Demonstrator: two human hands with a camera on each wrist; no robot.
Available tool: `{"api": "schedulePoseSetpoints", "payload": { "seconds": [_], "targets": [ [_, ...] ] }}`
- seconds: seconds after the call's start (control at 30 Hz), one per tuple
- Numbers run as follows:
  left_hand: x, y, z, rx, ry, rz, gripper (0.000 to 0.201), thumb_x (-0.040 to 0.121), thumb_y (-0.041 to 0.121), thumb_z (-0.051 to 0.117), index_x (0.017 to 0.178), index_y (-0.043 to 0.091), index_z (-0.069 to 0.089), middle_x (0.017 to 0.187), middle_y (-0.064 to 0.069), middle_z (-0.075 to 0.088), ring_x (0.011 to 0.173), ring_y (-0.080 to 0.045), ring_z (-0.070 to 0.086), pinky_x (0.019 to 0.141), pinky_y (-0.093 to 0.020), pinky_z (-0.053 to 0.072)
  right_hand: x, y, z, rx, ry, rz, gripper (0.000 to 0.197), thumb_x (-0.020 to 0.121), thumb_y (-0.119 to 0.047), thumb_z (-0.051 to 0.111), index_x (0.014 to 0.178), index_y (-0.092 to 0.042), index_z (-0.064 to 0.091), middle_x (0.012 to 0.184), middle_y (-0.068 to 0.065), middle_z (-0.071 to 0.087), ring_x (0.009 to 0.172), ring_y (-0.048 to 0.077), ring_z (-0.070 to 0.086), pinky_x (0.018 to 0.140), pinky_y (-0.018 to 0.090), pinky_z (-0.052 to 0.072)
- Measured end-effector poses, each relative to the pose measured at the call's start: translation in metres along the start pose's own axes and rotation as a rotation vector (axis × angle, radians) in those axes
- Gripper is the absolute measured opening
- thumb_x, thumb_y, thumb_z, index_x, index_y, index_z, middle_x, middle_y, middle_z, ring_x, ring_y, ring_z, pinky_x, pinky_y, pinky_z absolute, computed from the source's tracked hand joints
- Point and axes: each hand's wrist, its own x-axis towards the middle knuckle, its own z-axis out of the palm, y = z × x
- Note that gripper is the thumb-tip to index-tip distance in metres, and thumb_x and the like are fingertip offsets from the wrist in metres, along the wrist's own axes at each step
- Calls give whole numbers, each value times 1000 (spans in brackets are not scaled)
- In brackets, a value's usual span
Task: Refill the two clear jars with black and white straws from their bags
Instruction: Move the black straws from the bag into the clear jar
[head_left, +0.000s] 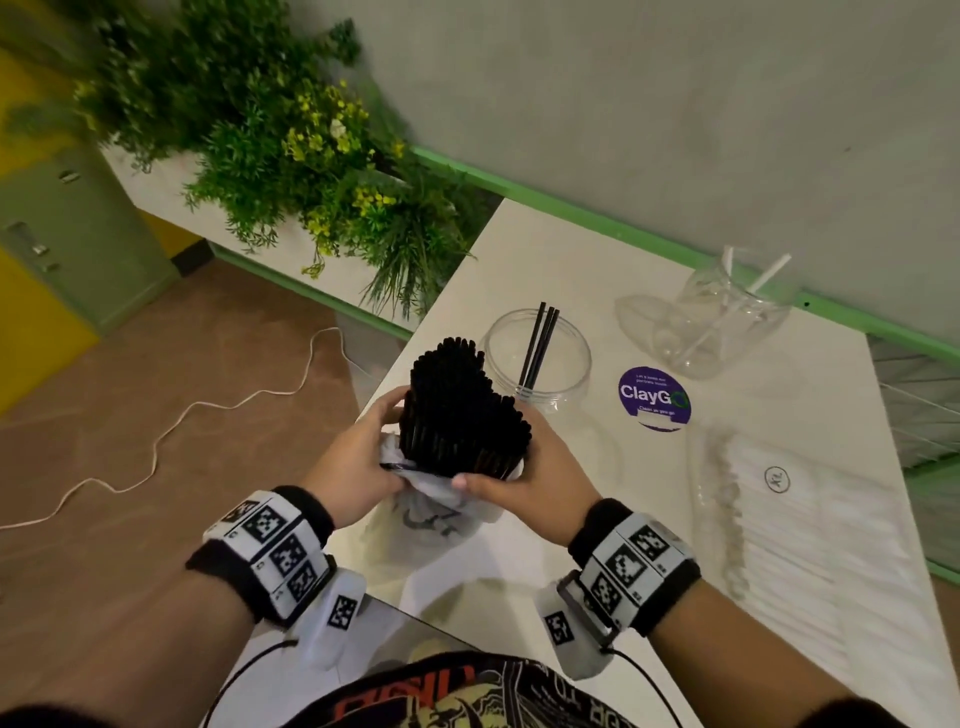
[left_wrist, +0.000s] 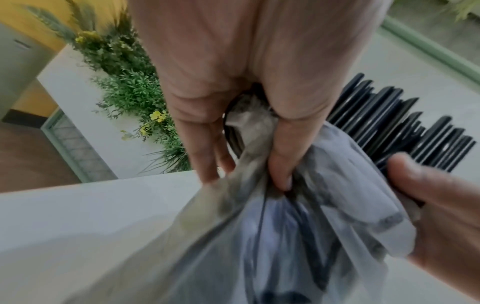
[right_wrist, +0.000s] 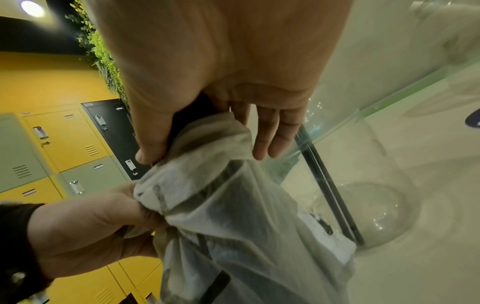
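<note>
A thick bundle of black straws (head_left: 465, 410) stands half out of a thin grey plastic bag (head_left: 431, 514), held between both hands over the table's near-left corner. My left hand (head_left: 363, 457) grips the bunched bag rim (left_wrist: 249, 144) on the left. My right hand (head_left: 524, 478) pinches the bag rim (right_wrist: 207, 144) on the right, thumb in front. Just behind stands a clear jar (head_left: 537, 358) with a few black straws (head_left: 540, 343). A second clear jar (head_left: 727, 322) holding two white straws lies further right. A bag of white straws (head_left: 810, 525) lies flat at the right.
A purple round ClayGo sticker (head_left: 654, 399) sits on the white table (head_left: 519, 260) between the jars. A planter of green plants (head_left: 291, 156) borders the table's left. A white cable (head_left: 156, 441) trails on the brown floor. Yellow and green lockers (right_wrist: 64, 154) stand at the left.
</note>
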Motion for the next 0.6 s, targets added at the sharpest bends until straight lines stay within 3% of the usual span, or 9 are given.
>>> {"api": "schedulePoseSetpoints", "payload": {
  "seconds": [0.1,0.17,0.23,0.33,0.47,0.6],
  "targets": [
    [1,4,-3,27,-127,18,91,64,-6,78,122,46,30,116,4,60,83,12,62,66,-6,43,0,-2,-2,-147,106,-37,68,64,-62,73,118,-25,56,117,-12,48,113,9,41,99,18,35],
    [-1,7,-6,12,-187,24,91,60,0,86,115,47,31,112,14,57,87,16,60,68,-2,42,1,-5,-3,-177,144,-37,60,64,-57,77,110,-24,57,109,-11,50,106,8,40,91,12,32],
    [-2,9,-7,26,-197,13,91,56,15,91,117,49,33,114,20,54,97,18,54,74,-1,40,3,-8,0,-157,149,-4,49,65,-49,82,99,-23,57,98,-10,52,99,9,43,82,12,34],
    [0,6,-5,81,-149,2,95,49,36,93,126,46,39,116,19,56,107,10,51,82,-7,41,6,-13,5,-87,148,35,40,67,-40,84,87,-19,56,87,-8,53,92,13,49,74,19,39],
    [0,7,-3,130,-78,-8,87,52,29,93,123,36,42,104,24,56,96,15,50,69,1,37,5,-20,7,-11,166,24,29,74,-29,82,85,-13,60,84,-15,54,93,12,50,78,16,40],
    [0,9,-3,176,-25,-20,80,54,27,92,115,37,41,94,27,53,86,10,51,67,-4,37,5,-32,-1,21,205,8,20,78,-23,79,84,-13,61,83,-13,54,94,10,49,78,11,38]
  ]
}}
